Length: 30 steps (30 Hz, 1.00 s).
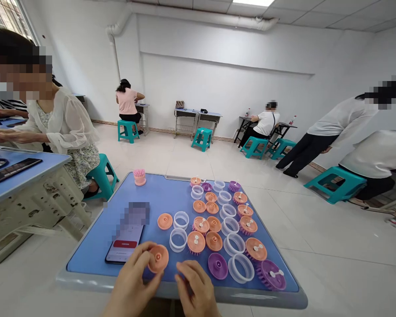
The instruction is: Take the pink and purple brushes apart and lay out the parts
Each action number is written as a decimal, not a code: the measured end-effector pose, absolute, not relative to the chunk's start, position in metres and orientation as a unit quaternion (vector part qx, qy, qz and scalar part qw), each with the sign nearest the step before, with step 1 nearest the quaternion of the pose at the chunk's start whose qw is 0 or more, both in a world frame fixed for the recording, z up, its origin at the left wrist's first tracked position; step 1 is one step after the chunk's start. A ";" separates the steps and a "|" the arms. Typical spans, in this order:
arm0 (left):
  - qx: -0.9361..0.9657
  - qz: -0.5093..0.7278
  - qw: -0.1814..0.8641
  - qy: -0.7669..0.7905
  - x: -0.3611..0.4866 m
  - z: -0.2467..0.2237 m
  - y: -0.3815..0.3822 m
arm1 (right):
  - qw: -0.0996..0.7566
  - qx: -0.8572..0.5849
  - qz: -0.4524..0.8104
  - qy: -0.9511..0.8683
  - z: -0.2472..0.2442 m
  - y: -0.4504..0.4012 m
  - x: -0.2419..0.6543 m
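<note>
You are gripping a coral plastic disc [157,259] in your left hand [130,281], with the fingers [141,259] curling around its rim and the disc sitting at their tips. Your right hand [194,286] is holding nothing, its fingers [185,273] curving loosely at the disc's 4 o'clock over the bench [86,259]. A purple disc [218,266] is lying at that hand's 2 o'clock, a clear plastic ring [178,240] at its 11 o'clock.

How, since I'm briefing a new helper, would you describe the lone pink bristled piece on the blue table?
On the blue table, find the far left corner beyond the phone. A pink bristled plastic brush head stands upright, apart from rows of orange discs, purple discs and clear rings.
</note>
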<state>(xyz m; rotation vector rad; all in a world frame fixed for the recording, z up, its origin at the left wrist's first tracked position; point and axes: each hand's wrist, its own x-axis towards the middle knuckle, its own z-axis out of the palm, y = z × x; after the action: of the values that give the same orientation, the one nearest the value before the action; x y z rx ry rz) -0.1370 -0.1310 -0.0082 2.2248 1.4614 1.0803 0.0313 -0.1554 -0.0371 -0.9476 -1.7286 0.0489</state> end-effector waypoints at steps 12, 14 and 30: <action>0.731 0.380 0.060 0.563 -0.123 -0.036 -0.102 | 0.553 -0.397 0.022 -0.732 -0.039 -0.156 0.031; 0.738 0.376 0.039 0.560 -0.122 -0.039 -0.103 | 0.550 -0.399 0.018 -0.733 -0.039 -0.156 0.031; 0.760 0.383 -0.022 0.525 -0.116 -0.036 -0.111 | 0.526 -0.403 0.010 -0.749 -0.042 -0.158 0.030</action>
<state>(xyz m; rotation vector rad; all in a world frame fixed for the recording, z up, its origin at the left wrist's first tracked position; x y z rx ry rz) -0.1165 -0.1106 -0.0356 2.4201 1.6714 1.2213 0.0305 -0.1581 -0.0425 -0.9647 -1.7901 0.0230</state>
